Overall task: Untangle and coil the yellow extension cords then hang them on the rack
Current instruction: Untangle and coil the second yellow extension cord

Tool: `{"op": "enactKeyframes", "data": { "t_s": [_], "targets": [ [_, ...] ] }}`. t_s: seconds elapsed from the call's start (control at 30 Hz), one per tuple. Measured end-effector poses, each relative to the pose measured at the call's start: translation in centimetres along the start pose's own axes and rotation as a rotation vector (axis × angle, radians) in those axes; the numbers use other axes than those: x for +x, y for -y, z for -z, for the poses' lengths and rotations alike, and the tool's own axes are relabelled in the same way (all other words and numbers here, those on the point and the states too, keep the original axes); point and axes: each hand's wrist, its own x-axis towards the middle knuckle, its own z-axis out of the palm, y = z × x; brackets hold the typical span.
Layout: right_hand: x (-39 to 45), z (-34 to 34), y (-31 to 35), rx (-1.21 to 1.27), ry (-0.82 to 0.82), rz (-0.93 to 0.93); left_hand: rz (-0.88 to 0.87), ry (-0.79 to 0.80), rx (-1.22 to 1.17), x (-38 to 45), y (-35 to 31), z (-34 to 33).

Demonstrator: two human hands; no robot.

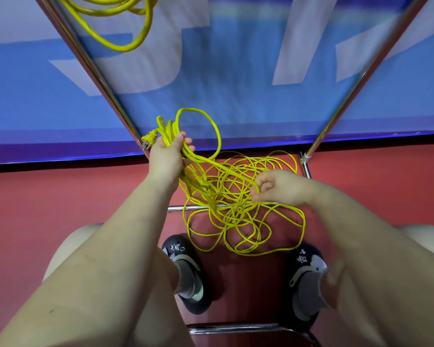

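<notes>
While our left hand grips the coiled loops, our right hand fingers pinch one strand of the limp, light tangle; we'd take hold near free loops.

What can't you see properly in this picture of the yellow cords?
- Hanging cord, head view: the top edge cuts it off, so its hook is unseen.
- Floor tangle: overlapping loops hide whether it is one cord or several.
- Banner: lettering blurred and cropped.
</notes>
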Motion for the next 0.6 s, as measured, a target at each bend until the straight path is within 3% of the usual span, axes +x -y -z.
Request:
{"op": "enactKeyframes", "data": {
  "t_s": [0.3,0.6],
  "targets": [
    [-1.6,2.8,3.1,0.638,-0.228,0.105,-0.03,-0.001,0.202,0.7,0.4,0.6],
    [0.0,2.3,5.4,1.207,-0.341,-0.063,0.044,0.303,0.3,-1.1,0.9,-1.3]
  ]
}}
